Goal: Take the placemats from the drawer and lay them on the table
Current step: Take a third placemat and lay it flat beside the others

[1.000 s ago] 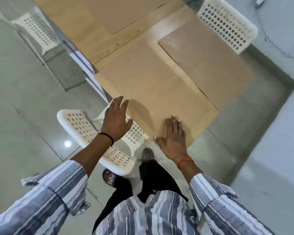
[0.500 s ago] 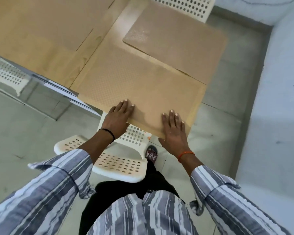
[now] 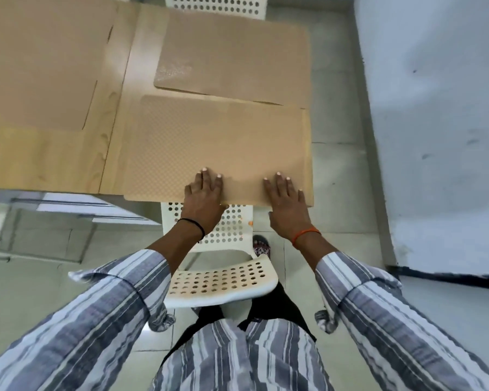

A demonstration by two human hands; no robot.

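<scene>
A tan textured placemat (image 3: 209, 142) lies flat at the near right corner of the wooden table (image 3: 119, 108), its near edge level with the table edge. My left hand (image 3: 205, 197) rests on that near edge with straight fingers. My right hand (image 3: 287, 204) presses the mat's near right part, fingers flat and spread. A second tan placemat (image 3: 237, 55) lies just beyond, at the far right. A third placemat (image 3: 40, 60) covers the table's left part.
A white perforated chair (image 3: 218, 266) stands tucked under the table right in front of my legs. Another white chair (image 3: 218, 5) sits at the far side. A pale wall (image 3: 435, 122) runs close along the right. Grey tiled floor surrounds the table.
The view swung round until the table sits square in front of me. Both hands stayed flat on the near placemat, which now lies lined up with the table's near edge.
</scene>
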